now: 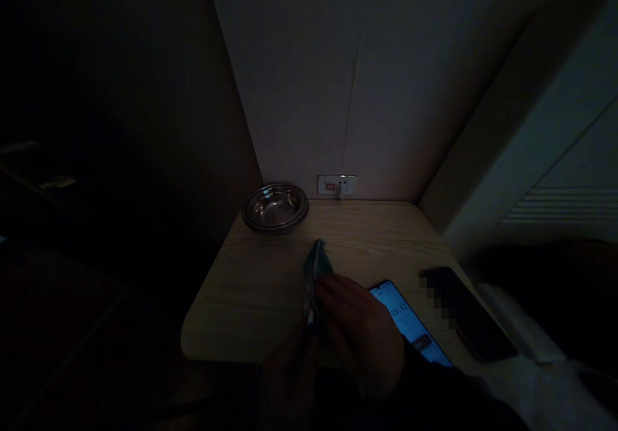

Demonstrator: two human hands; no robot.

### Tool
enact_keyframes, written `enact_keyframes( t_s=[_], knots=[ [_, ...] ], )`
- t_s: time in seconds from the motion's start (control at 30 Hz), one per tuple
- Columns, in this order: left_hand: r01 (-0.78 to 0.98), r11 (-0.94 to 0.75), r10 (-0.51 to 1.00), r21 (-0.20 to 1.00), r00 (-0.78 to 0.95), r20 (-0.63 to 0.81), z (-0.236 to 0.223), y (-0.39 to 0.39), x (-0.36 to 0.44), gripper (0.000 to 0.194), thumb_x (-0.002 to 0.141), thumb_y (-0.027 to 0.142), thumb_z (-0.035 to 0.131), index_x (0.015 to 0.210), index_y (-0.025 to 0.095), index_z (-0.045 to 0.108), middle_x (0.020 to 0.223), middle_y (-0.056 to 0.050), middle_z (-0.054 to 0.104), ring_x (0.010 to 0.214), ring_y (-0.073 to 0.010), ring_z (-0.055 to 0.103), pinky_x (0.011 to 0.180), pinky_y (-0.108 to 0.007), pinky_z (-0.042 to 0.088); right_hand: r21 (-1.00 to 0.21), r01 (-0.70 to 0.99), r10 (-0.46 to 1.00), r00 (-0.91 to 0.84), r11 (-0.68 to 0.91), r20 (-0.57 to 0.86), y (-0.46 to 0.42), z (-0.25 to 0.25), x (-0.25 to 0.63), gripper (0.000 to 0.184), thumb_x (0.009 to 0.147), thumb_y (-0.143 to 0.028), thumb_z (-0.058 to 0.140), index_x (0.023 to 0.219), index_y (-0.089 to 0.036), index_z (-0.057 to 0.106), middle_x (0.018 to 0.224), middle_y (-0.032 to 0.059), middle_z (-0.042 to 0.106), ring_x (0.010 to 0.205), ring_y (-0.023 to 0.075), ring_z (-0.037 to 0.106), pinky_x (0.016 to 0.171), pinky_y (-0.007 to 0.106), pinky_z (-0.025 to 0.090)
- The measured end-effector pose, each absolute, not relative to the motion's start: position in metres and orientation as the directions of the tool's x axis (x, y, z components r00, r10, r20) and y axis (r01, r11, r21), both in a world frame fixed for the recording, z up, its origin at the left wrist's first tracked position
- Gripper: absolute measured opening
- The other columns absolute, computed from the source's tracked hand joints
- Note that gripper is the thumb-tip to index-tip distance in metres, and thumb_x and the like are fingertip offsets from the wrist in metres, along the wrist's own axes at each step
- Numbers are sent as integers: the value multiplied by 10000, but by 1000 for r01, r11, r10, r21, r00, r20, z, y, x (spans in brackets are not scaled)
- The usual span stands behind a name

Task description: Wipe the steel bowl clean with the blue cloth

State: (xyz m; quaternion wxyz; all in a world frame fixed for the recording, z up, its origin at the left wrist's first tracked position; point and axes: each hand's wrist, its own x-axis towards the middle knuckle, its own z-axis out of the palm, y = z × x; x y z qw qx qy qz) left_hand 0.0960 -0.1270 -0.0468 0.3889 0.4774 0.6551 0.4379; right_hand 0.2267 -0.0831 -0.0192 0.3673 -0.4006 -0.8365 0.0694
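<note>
In dim light my hands hold a thin, folded teal-and-white thing [318, 261] above the front part of a small wooden table [236, 296]. Whether it is cloth or a soft packet, I cannot make out. My left hand [290, 370] grips its lower end, mostly lost in shadow. From the right, my right hand [364, 328] presses against it with the fingers together. The thing's pointed top sticks up past my fingers. Just right of my right hand lies a phone with a lit screen [408, 321], showing a clock-like readout.
A stack of shiny metal bowls [275, 209] stands at the table's back left corner. Behind it, a socket plate [337, 185] with a red switch is set in the wall. A dark phone [476, 318] lies on the right, near white crumpled material [545, 386].
</note>
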Motion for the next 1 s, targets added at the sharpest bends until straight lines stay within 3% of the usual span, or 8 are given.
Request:
enact_keyframes(
  t_s=[0.13, 0.23, 0.33, 0.53, 0.67, 0.83, 1.0],
  knots=[
    [252, 164, 968, 954, -228, -106, -50, -126, 91, 336, 735, 397, 541, 916, 166, 703, 980, -94, 703, 916, -255, 651, 846, -345, 502, -412, 598, 705, -413, 687, 576, -82, -19, 221, 318, 815, -142, 463, 1082, -173, 632, 1139, 76, 632, 1047, 247, 577, 875, 425, 497],
    [247, 185, 958, 951, -263, -118, -54, -128, 87, 362, 729, 435, 543, 911, 164, 701, 969, -93, 706, 925, -263, 646, 843, -348, 503, -589, 522, 785, -358, 617, 505, -62, -22, 217, 322, 806, -153, 448, 1060, -166, 646, 1101, 88, 650, 1018, 233, 598, 901, 419, 477],
    [222, 210, 945, 952, -297, -139, -54, -132, 84, 377, 724, 449, 562, 923, 156, 693, 950, -97, 709, 912, -264, 647, 828, -343, 510, -828, 392, 913, -246, 401, 326, -40, -28, 217, 279, 801, -212, 478, 992, -174, 679, 995, 76, 693, 930, 225, 643, 833, 384, 515],
    [72, 301, 825, 951, -521, -221, -49, -136, 85, 385, 705, 441, 581, 962, 164, 656, 974, -85, 698, 936, -246, 635, 794, -318, 518, -964, 202, 985, -53, 172, 165, -38, -34, 225, 329, 791, -436, 547, 939, -181, 693, 901, 60, 716, 836, 220, 670, 765, 356, 540],
    [42, 285, 814, 958, -539, -218, -45, -134, 85, 310, 732, 386, 545, 959, 202, 652, 1010, -49, 685, 962, -232, 621, 803, -317, 509, -993, 91, 996, 30, 79, 82, -49, -32, 232, 373, 726, -520, 603, 884, -198, 705, 850, 57, 722, 794, 223, 675, 724, 344, 548],
    [32, 316, 806, 948, -536, -250, -42, -130, 84, 267, 745, 389, 529, 908, 219, 656, 961, -27, 692, 904, -222, 635, 765, -307, 510, -991, 110, 990, 103, 82, 93, -63, -35, 238, 306, 721, -468, 636, 863, -208, 714, 838, 58, 723, 794, 241, 676, 706, 358, 555],
    [113, 276, 872, 954, -448, -199, -43, -125, 84, 401, 744, 486, 520, 982, 190, 650, 1013, -69, 687, 942, -236, 630, 821, -331, 498, -942, 226, 965, 31, 249, 262, -88, -40, 228, 186, 791, -306, 595, 940, -259, 697, 920, 39, 710, 840, 210, 666, 741, 342, 553]
  ],
)
